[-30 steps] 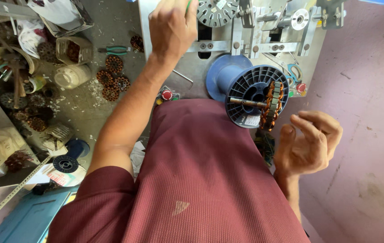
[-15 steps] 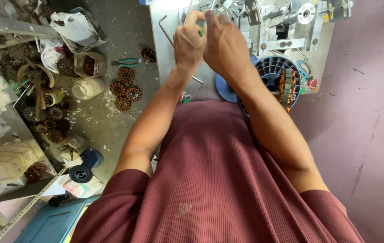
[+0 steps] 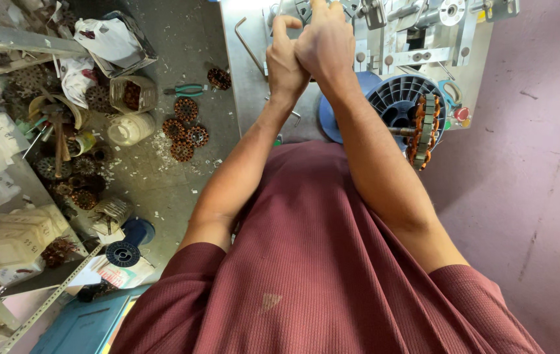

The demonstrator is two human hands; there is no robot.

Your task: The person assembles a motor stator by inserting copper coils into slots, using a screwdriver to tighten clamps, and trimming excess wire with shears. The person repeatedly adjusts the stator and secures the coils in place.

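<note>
Both hands are raised together at the top of the view, over a grey metal winding machine [image 3: 385,39] that is mounted on a steel bench plate [image 3: 244,78]. The left hand [image 3: 285,62] is curled, its thumb up and its fingers folded inward, and it is pressed against the right hand [image 3: 326,46], which is closed beside and partly over it. Whatever is gripped between them is hidden by the knuckles, so it cannot be told whether either hand is clamped on a part or merely closed. The hands are placed just in front of the machine's round chuck, of which only an edge is seen above the fingers. To the right of the forearms, a blue ribbed spool [image 3: 399,105] is seen, and a wound stator [image 3: 424,131] with copper coils is carried on a shaft just beside it. A bent hex key [image 3: 246,40] lies on the plate to the left of the hands. Further left, on the dusty floor, a cluster of small copper-wound stators [image 3: 181,128] is scattered, with green-handled pliers [image 3: 185,90] near them and a clear plastic jar [image 3: 129,129] alongside. A maroon shirt [image 3: 306,262] fills the lower part of the view.
</note>
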